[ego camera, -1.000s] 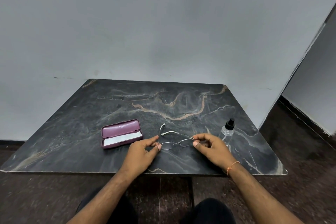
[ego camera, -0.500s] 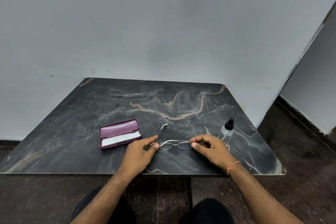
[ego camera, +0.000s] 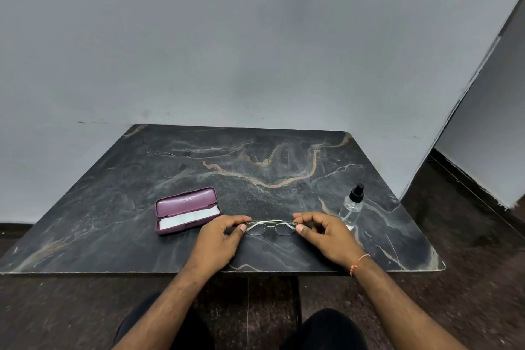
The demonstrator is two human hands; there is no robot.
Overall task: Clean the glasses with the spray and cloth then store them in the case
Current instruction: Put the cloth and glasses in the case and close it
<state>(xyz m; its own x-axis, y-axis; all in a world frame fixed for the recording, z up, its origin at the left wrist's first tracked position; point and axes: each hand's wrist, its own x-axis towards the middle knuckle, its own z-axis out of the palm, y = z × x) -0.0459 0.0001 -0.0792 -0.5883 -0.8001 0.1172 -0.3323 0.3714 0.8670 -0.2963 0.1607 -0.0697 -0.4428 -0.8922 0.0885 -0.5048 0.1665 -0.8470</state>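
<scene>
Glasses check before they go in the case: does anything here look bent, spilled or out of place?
Nothing stands out. The glasses are folded, pinched at each end by the left hand and right hand. The case lies open with the cloth inside; the spray stands upright.

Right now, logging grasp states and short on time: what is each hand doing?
Left hand: pinches the left end of the glasses.
Right hand: pinches their right end.

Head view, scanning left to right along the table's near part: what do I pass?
Open purple case with white cloth inside → left hand → glasses pinched at both ends → right hand → spray bottle.
</scene>
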